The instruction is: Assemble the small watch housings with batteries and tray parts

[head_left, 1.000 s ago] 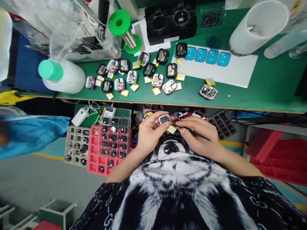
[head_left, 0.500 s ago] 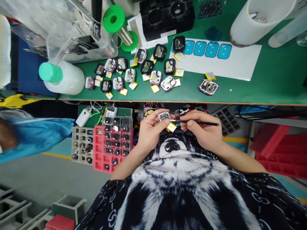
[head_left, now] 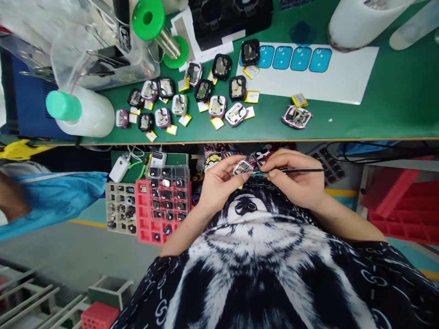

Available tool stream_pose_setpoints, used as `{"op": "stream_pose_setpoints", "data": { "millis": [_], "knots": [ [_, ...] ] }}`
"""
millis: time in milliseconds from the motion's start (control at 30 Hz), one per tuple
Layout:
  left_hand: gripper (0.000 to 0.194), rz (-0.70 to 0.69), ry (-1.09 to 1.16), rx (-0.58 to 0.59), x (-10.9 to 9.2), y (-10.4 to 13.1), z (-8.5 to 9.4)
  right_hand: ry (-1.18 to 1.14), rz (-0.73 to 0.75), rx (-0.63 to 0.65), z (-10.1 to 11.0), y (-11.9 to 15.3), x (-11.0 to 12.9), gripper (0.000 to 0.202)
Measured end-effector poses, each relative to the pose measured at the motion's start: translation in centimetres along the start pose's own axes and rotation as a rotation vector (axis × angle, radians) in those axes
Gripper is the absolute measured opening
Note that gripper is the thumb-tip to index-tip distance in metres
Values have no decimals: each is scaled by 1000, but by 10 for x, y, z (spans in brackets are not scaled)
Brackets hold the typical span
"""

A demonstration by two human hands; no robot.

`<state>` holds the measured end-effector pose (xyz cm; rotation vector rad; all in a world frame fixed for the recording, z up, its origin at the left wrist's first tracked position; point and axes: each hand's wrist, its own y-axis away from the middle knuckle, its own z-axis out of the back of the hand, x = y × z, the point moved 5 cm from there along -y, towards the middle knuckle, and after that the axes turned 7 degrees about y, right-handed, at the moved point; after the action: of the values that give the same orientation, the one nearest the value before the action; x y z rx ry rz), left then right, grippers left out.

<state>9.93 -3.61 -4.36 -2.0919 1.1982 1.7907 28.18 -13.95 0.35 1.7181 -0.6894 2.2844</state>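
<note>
My left hand is closed around the edges of a small pinkish smartwatch case, its inner parts exposed. Just below the thumb, a sliver of yellow battery shows; the rest of it is hidden. My right hand pinches slim black tweezers, held almost level, their tips at the right side of the case. Whether the tips grip any part is too small to tell. On the bench above lies another open watch case with its battery beside it.
Several open watch cases with batteries spread over the green bench. A bottle, solder spool and white tub stand there. Parts trays sit lower left, near another person's blue sleeve.
The watch case has shifted slightly right and tilted, and its battery has gone mostly out of sight. My right hand and the tweezers moved a little right. The view has shifted slightly.
</note>
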Motion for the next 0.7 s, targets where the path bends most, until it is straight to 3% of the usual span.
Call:
{"op": "stream_pose_setpoints", "data": {
  "millis": [133,300,533,700],
  "knots": [
    [34,-11,-120,-2,-7,0,-4,37,17,-1,5,-2,3,10],
    [34,-22,-260,1,-17,1,-9,101,191,41,2,0,8,17],
    [35,-49,-307,11,-20,1,-11,168,307,51,-6,3,3,23],
    [35,12,-271,7,-17,1,-8,230,433,58,-9,7,2,29]
  ]
}}
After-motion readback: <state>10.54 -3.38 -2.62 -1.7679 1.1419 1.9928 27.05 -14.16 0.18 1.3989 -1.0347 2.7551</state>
